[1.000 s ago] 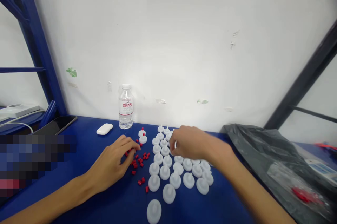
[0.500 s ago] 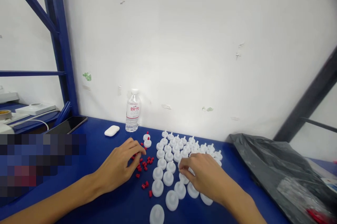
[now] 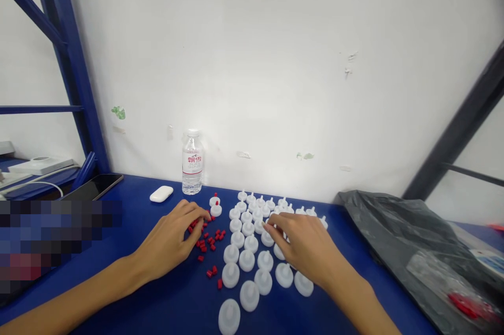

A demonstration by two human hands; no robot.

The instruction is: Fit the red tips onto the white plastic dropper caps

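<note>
Small red caps (image 3: pixel 212 247) lie scattered on the blue table (image 3: pixel 157 309). My left hand (image 3: pixel 171 238) hovers low over them, fingers curved and thumb apart from the index finger, with red caps visible in the gap. To the right stand many white round caps with thin nozzles (image 3: pixel 247 260), loosely in rows. Above these is my right hand (image 3: pixel 307 240), thumb and index finger drawn together in a pinch; what lies between the tips is hidden. Two white caps with red tips (image 3: pixel 216 210) stand beyond my left fingertips.
A water bottle (image 3: pixel 192 164) and a white earbud case (image 3: pixel 161 194) stand near the wall. At left lies a dark phone (image 3: pixel 98 187) by a blue frame post (image 3: pixel 84 88). A grey plastic bag (image 3: pixel 378 235) covers the right side, a clear bag with red pieces (image 3: pixel 464 303) on it.
The view has shifted slightly. My right hand has moved a little toward the wall over the white caps. My left hand stays over the red caps.
</note>
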